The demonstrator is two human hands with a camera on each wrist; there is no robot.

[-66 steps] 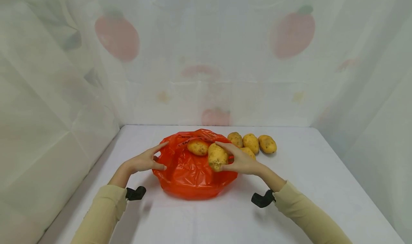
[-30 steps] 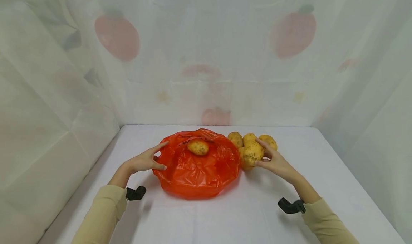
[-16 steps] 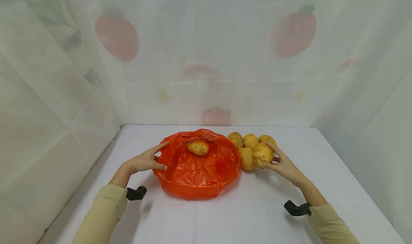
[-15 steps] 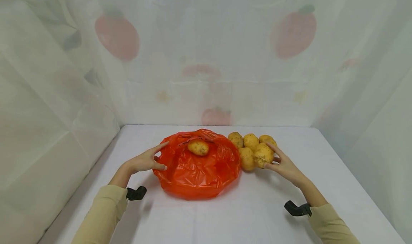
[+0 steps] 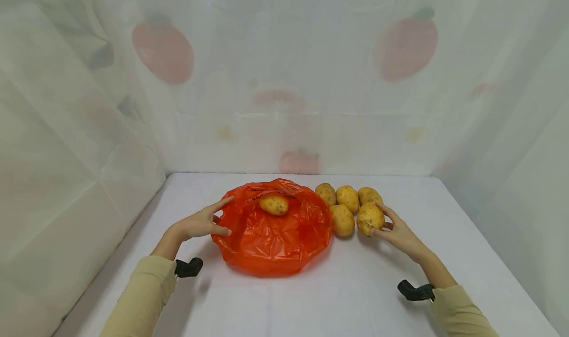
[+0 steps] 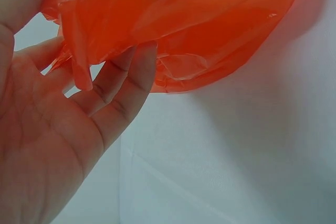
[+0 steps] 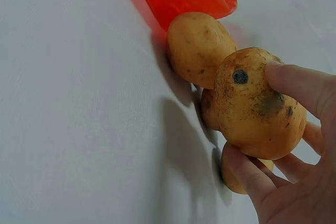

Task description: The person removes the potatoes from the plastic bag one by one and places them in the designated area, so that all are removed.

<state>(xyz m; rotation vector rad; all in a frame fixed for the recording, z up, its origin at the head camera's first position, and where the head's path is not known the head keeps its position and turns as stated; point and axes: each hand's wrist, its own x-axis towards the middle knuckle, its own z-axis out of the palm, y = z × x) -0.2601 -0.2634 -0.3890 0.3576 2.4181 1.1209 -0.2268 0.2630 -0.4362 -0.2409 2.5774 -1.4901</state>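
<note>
A red plastic bag (image 5: 271, 260) stands with its mouth wide, one potato (image 5: 273, 204) lying inside. My left hand (image 5: 197, 224) holds the bag's left rim; in the left wrist view its fingers (image 6: 123, 90) reach behind the red film. To the right of the bag, my right hand (image 5: 402, 235) grips a potato (image 5: 371, 219) between thumb and fingers. Dark spots mark this potato (image 7: 260, 108) in the right wrist view, and its shadow falls on the cloth beside it. Close to its left sits another potato (image 5: 342, 220).
Behind, a row of potatoes stands on the white table (image 5: 311, 307): one (image 5: 326, 194) near the bag, one (image 5: 347, 198) in the middle, one (image 5: 369, 195) at the right. A pale curtain (image 5: 346, 80) with faded fruit prints closes off the back.
The right hand has carried its potato from over the bag rightward to the front right of the other potatoes. The left hand and the bag have stayed in place.
</note>
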